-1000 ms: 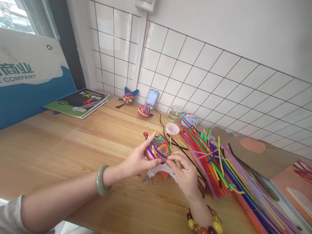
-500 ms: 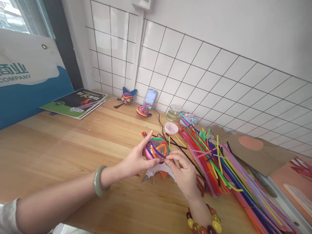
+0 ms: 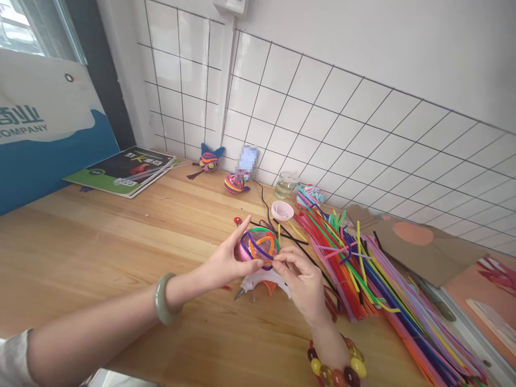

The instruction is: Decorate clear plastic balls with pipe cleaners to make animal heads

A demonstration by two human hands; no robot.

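A round clear ball (image 3: 258, 246) is wrapped with pink, purple, green and orange pipe cleaners. My left hand (image 3: 229, 257) grips its left side, thumb at the lower edge and fingers around the far side. At the ball's lower right, my right hand (image 3: 300, 277) pinches the end of the purple pipe cleaner (image 3: 262, 250) between thumb and forefinger. Just below the ball lies a white glue gun (image 3: 262, 279) with its metal tip pointing left, partly hidden by the ball and hands.
Bundles of coloured pipe cleaners (image 3: 342, 263) lie at the right beside cardboard (image 3: 415, 252). Behind the ball are a pink bowl (image 3: 282, 210), a glass jar (image 3: 286, 185), a phone (image 3: 247, 160) and two decorated balls. A booklet (image 3: 121, 171) lies at the far left.
The view has shifted very slightly. Both hands keep their places at the ball, and the purple strand now sits a little closer against its surface.
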